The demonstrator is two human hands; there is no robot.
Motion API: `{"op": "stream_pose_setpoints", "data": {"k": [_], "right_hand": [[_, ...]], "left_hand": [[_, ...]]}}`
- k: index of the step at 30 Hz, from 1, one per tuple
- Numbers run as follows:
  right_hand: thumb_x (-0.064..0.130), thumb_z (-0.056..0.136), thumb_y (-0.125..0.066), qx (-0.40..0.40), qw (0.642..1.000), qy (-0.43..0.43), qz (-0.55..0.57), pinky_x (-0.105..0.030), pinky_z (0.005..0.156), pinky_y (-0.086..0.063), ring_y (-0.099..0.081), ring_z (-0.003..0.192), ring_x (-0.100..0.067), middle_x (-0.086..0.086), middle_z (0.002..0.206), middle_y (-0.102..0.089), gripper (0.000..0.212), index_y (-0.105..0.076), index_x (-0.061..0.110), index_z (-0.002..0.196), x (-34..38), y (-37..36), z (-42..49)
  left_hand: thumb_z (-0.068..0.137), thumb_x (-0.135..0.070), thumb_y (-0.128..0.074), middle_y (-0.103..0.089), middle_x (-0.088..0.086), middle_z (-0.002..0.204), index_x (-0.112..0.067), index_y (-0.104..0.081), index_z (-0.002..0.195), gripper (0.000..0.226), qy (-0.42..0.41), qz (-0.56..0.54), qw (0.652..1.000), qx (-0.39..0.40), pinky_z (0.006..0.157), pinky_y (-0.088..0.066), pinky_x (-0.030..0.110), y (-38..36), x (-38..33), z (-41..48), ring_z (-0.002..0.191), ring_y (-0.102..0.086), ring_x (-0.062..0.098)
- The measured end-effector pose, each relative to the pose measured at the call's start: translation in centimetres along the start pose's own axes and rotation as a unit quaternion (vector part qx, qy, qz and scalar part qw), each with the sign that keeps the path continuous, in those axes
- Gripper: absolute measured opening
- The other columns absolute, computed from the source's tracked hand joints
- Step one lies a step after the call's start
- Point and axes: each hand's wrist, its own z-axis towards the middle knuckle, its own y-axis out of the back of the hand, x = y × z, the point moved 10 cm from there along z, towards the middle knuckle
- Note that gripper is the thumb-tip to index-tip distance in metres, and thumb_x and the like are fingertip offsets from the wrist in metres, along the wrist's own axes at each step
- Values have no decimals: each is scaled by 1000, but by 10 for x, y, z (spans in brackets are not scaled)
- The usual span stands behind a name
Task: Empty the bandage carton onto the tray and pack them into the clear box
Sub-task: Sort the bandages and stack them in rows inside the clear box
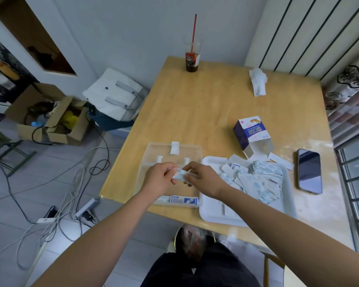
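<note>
The open clear box (151, 150) lies on the wooden table, lid flipped back, with a row of bandages (182, 200) along its near wall. My left hand (160, 176) and my right hand (203, 179) pinch a small stack of bandages (181, 175) between them above the box. To the right, the white tray (216, 216) holds a loose heap of bandages (259, 179). The bandage carton (250, 134) lies on its side behind the tray, flaps open.
A phone (309, 171) lies right of the tray. A drink cup with a red straw (192, 59) and a crumpled tissue (257, 81) sit at the far end of the table. One stray bandage (281, 160) rests off the tray. Cables cover the floor at left.
</note>
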Motion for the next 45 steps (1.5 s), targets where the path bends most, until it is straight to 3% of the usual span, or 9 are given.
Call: {"op": "stream_pose_setpoints", "data": {"k": [2, 5, 8, 11, 15, 22, 38, 43, 45], "right_hand": [[12, 88, -56, -1, 1000, 2, 2, -24, 65, -46, -60, 70, -13, -1, 76, -68, 16, -63, 13, 102, 6, -6, 7], [8, 83, -60, -8, 1000, -21, 20, -28, 69, -49, -62, 66, -11, -1, 71, -68, 13, -66, 11, 94, 4, -11, 17], [8, 83, -60, -7, 999, -47, 25, -31, 72, -52, -66, 72, -16, -5, 74, -72, 12, -66, 16, 90, 0, -17, 24], [8, 84, -58, 37, 997, -64, 15, -32, 70, -51, -65, 73, -17, -3, 76, -71, 14, -63, 21, 87, 3, -42, 32], [10, 85, -58, 45, 994, -83, -46, -20, 60, -42, -56, 77, -13, 5, 80, -62, 14, -66, 19, 92, 1, -71, 51], [10, 89, -54, 51, 986, -120, -100, -21, 61, -41, -57, 84, -17, -3, 99, -64, 20, -63, 16, 106, -18, -97, 66], [13, 92, -53, 41, 976, -21, -213, -29, 97, -42, -55, 110, -26, -10, 119, -57, 33, -65, 13, 123, -4, -121, 70], [11, 92, -48, 58, 976, -3, -212, -26, 86, -41, -54, 110, -28, -9, 108, -58, 22, -69, 18, 94, 4, -119, 68], [10, 93, -48, 37, 986, 13, -161, -22, 88, -42, -58, 105, -20, -4, 114, -64, 27, -70, 16, 109, 14, -104, 61]], "left_hand": [[97, -17, -52, -62, -7, 55, -24, -67, 92, 17, 6, -16, 1000, 12, 57, -45, 26, 5, 10, 0, 59, -61, 23], [96, -26, -55, -66, -5, 65, -22, -69, 85, 19, 22, -12, 1000, 6, 60, -48, 27, 16, 19, -2, 61, -63, 20], [96, -40, -45, -66, -4, 72, -18, -68, 79, 36, 59, 22, 993, -102, 66, -47, 33, 52, 31, -5, 67, -60, 15], [96, -32, -47, -62, 0, 74, -20, -61, 95, 19, 99, 78, 974, -186, 60, -43, 32, 85, 54, -11, 68, -58, 22], [92, -28, -56, -55, -5, 75, -18, -55, 116, 26, 150, 94, 973, -149, 61, -39, 29, 82, 86, -15, 71, -55, 18], [90, -22, -60, -51, -8, 69, -17, -58, 112, 23, 126, 85, 979, -132, 55, -38, 28, 78, 93, -19, 62, -50, 11], [89, -19, -60, -51, -7, 63, -20, -59, 103, 14, 120, 68, 981, -134, 59, -42, 29, 78, 100, -20, 58, -49, 11], [89, -23, -60, -52, -7, 68, -20, -58, 106, 17, 128, 89, 979, -131, 53, -38, 26, 79, 100, -19, 59, -49, 10], [88, -27, -60, -54, -4, 81, -20, -56, 109, 22, 136, 114, 975, -132, 54, -37, 26, 81, 99, -21, 64, -50, 12]]}}
